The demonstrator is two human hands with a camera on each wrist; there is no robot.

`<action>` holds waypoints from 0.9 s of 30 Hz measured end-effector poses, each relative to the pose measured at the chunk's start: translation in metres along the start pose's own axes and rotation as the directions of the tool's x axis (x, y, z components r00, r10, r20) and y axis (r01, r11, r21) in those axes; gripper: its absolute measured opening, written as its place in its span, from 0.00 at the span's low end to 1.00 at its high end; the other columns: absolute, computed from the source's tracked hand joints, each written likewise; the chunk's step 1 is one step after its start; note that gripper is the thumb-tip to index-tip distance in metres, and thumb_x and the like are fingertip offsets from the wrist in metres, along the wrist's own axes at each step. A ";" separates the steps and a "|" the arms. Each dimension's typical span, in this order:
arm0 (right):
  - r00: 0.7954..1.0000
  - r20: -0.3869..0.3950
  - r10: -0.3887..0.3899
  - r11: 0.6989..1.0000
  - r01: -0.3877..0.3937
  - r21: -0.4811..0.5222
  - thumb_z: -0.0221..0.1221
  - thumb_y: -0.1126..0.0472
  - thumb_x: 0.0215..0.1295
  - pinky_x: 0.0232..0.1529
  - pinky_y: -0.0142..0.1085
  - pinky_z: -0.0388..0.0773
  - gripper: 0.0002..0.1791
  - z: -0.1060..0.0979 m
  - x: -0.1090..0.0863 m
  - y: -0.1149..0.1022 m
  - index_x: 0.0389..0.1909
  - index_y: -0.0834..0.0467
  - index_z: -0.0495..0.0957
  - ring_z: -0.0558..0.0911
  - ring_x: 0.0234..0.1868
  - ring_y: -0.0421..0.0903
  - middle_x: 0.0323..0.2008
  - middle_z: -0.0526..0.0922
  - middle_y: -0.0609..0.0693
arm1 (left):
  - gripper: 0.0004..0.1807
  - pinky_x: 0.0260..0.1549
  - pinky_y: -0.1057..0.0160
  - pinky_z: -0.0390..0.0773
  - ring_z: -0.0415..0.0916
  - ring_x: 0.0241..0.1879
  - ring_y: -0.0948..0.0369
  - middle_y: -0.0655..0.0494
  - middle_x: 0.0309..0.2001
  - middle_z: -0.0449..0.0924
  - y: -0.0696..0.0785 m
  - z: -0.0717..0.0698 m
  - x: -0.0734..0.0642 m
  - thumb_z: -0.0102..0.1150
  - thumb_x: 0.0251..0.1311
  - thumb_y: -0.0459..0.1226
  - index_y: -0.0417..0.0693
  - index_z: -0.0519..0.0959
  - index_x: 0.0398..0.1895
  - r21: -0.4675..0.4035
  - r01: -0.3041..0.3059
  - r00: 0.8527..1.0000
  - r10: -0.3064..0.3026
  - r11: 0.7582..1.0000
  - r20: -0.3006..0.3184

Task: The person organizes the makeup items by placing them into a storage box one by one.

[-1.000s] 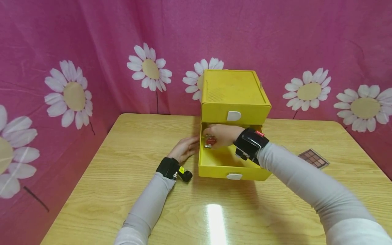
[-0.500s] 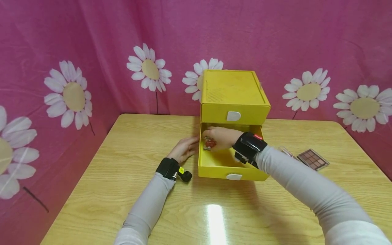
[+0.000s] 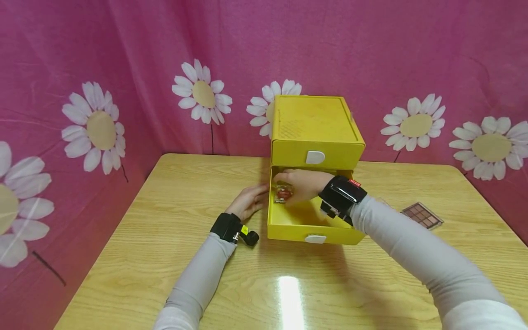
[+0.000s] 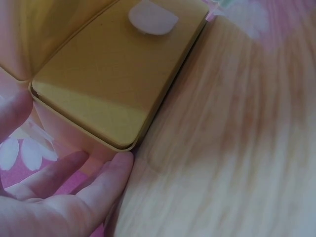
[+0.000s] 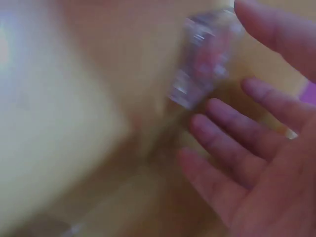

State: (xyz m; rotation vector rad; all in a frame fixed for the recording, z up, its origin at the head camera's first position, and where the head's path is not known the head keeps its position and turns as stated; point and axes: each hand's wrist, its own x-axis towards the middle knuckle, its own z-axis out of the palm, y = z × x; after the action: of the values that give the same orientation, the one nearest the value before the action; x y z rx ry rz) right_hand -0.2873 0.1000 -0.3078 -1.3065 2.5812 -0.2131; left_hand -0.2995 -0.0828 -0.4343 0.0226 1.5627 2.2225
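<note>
A yellow two-drawer box (image 3: 315, 117) stands on the table, its lower drawer (image 3: 288, 231) pulled out. Inside that drawer, at the left, is a small clear, shiny item with a red middle (image 3: 283, 194); its exact kind is unclear. My right hand (image 3: 304, 184) reaches into the drawer beside it. In the right wrist view the fingers are spread and fairly straight, with the clear item (image 5: 205, 57) just beyond the thumb and fingertips; that view is blurred. My left hand (image 3: 249, 201) rests its fingertips against the box's left side, near the edge seen in the left wrist view.
An eyeshadow palette (image 3: 422, 216) with an open clear lid lies on the table right of the box, partly behind my right forearm. The wooden table (image 3: 165, 238) meets a pink daisy curtain (image 3: 231, 41) at the back and left. The upper drawer (image 3: 293, 152) is closed.
The clear item in the drawer has turned slightly and shows more of its face. My right hand has shifted only a little; my left hand has stayed in place.
</note>
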 end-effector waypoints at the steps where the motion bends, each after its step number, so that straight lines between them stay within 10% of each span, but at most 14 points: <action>1: 1.000 0.010 0.013 1.000 -0.013 0.001 0.65 0.59 0.51 0.56 0.41 0.70 0.32 -0.004 -0.003 -0.001 0.57 0.64 0.67 0.73 0.51 0.51 0.52 0.74 0.59 | 0.24 0.61 0.53 0.62 0.58 0.64 0.50 0.41 0.65 0.58 0.000 0.000 0.000 0.41 0.69 0.35 0.33 0.59 0.64 0.003 -0.001 1.000 0.001 1.000 0.001; 10: 0.997 0.062 -0.037 0.997 0.041 -0.058 0.62 0.57 0.58 0.62 0.44 0.63 0.33 -0.033 -0.042 -0.022 0.64 0.61 0.63 0.66 0.61 0.51 0.61 0.68 0.56 | 0.23 0.61 0.53 0.63 0.58 0.63 0.51 0.42 0.65 0.59 -0.002 0.000 0.001 0.42 0.68 0.35 0.34 0.60 0.64 0.018 -0.001 1.000 0.001 1.000 0.003; 20: 0.991 -0.137 0.003 0.989 -0.023 -0.144 0.63 0.57 0.56 0.57 0.46 0.69 0.34 -0.037 -0.108 -0.029 0.64 0.59 0.64 0.67 0.61 0.55 0.62 0.67 0.57 | 0.24 0.62 0.53 0.61 0.58 0.64 0.51 0.42 0.66 0.57 -0.002 0.001 0.000 0.42 0.68 0.34 0.34 0.59 0.65 -0.006 0.007 1.000 -0.007 1.000 -0.008; 27: 0.941 -0.336 0.045 0.988 -0.091 -0.122 0.66 0.63 0.52 0.49 0.50 0.74 0.37 -0.036 -0.155 -0.008 0.64 0.59 0.62 0.70 0.56 0.57 0.60 0.67 0.60 | 0.23 0.61 0.54 0.62 0.58 0.63 0.51 0.42 0.66 0.58 -0.002 0.000 0.001 0.41 0.69 0.35 0.33 0.60 0.64 0.003 0.007 1.000 -0.007 1.000 -0.010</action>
State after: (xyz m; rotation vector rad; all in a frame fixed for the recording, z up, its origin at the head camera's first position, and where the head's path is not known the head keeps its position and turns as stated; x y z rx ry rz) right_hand -0.2030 0.2210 -0.2482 -1.3216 2.9669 -0.2707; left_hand -0.2994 -0.0818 -0.4363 0.0063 1.5687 2.2183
